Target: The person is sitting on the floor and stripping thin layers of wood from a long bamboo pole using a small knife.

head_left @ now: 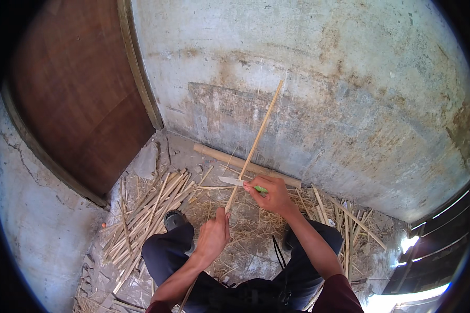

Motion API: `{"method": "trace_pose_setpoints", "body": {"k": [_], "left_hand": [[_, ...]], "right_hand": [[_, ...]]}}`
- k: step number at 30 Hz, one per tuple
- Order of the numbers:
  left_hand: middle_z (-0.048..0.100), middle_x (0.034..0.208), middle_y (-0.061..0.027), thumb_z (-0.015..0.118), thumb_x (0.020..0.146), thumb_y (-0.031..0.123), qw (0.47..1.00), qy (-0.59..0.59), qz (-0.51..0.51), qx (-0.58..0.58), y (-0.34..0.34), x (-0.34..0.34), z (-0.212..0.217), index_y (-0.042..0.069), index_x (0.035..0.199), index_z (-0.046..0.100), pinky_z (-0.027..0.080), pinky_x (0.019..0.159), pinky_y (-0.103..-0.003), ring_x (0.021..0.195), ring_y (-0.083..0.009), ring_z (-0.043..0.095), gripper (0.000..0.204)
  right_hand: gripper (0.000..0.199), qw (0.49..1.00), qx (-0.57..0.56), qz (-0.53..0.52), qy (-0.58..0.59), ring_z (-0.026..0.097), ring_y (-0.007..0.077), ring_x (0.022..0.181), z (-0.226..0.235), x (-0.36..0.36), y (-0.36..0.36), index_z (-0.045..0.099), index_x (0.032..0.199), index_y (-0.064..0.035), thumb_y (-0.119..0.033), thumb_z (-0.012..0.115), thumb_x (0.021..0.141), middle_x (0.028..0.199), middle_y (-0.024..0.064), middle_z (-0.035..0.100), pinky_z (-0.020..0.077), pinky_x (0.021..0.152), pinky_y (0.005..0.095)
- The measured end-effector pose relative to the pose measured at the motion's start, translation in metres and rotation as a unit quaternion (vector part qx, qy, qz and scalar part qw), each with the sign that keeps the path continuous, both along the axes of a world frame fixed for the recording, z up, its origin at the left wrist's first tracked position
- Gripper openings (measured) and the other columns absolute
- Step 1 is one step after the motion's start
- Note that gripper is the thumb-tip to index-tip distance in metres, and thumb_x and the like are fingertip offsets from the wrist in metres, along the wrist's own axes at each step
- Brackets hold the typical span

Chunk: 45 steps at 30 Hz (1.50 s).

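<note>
My left hand (213,236) is closed around the lower part of a long, thin bamboo strip (260,131). The strip slants up and away toward the wall, its far end raised. In my right hand (270,193) is a knife (230,180) with a green handle, gripped in closed fingers. Its pale blade points left and lies across the strip, a little above my left hand. Whether the edge bites into the strip is too small to tell.
Many split bamboo sticks (150,208) lie piled on the left, more sticks (350,219) on the right. A thick bamboo pole (219,155) rests along the foot of the stained wall (324,94). Shavings litter the floor between my feet. A brown door (78,88) stands at the left.
</note>
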<state>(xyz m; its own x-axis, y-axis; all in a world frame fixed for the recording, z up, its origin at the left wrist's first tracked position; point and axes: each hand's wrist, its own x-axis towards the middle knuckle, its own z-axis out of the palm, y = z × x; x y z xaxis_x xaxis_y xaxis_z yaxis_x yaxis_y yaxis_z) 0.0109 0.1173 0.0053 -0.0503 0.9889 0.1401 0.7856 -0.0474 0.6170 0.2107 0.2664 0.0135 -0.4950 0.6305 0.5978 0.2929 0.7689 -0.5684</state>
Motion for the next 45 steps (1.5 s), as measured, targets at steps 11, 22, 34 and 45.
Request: {"method": "trace_pose_setpoints", "body": {"k": [11, 22, 34, 45], "left_hand": [[0.065, 0.065, -0.0289, 0.053, 0.113, 0.021, 1.000, 0.011, -0.025, 0.000, -0.037, -0.003, -0.017, 0.001, 0.106, 0.046, 0.050, 0.058, -0.065, 0.063, -0.0545, 0.066, 0.022], [0.063, 0.063, -0.0280, 0.055, 0.112, 0.019, 0.996, 0.035, -0.042, -0.064, -0.088, -0.025, -0.017, 0.001, 0.106, 0.046, 0.051, 0.057, -0.063, 0.060, -0.0532, 0.065, 0.021], [0.061, 0.060, -0.0258, 0.057, 0.110, 0.018, 0.991, 0.027, -0.064, -0.116, -0.138, -0.039, -0.019, 0.002, 0.107, 0.046, 0.050, 0.055, -0.063, 0.058, -0.0521, 0.064, 0.020], [0.064, 0.063, -0.0276, 0.059, 0.109, 0.018, 0.990, 0.038, -0.041, -0.130, -0.157, -0.057, -0.018, 0.002, 0.107, 0.047, 0.051, 0.057, -0.064, 0.061, -0.0513, 0.066, 0.020]], "right_hand": [[0.011, 0.994, -0.011, -0.102, 0.047, 0.079, 0.0213, 0.083, -0.001, 0.026, 0.043, 0.075, 0.097, -0.0005, -0.011, 0.080, 0.097, 0.092, 0.0144, 0.081, 0.0570, 0.070, 0.0323], [0.010, 0.991, -0.008, -0.123, 0.057, 0.079, 0.0305, 0.082, -0.014, 0.041, 0.072, 0.077, 0.100, -0.0083, -0.018, 0.079, 0.097, 0.095, 0.0111, 0.081, 0.0567, 0.066, 0.0361], [0.016, 0.959, -0.072, -0.271, 0.033, 0.071, 0.0300, 0.071, -0.029, 0.088, 0.112, 0.077, 0.103, -0.0118, -0.027, 0.076, 0.099, 0.083, 0.0118, 0.075, 0.0538, 0.067, 0.0385], [0.018, 0.910, -0.120, -0.395, -0.050, 0.070, 0.0300, 0.075, -0.102, 0.195, 0.157, 0.078, 0.099, -0.0141, -0.032, 0.076, 0.094, 0.079, 0.0129, 0.071, 0.0548, 0.070, 0.0430]]}}
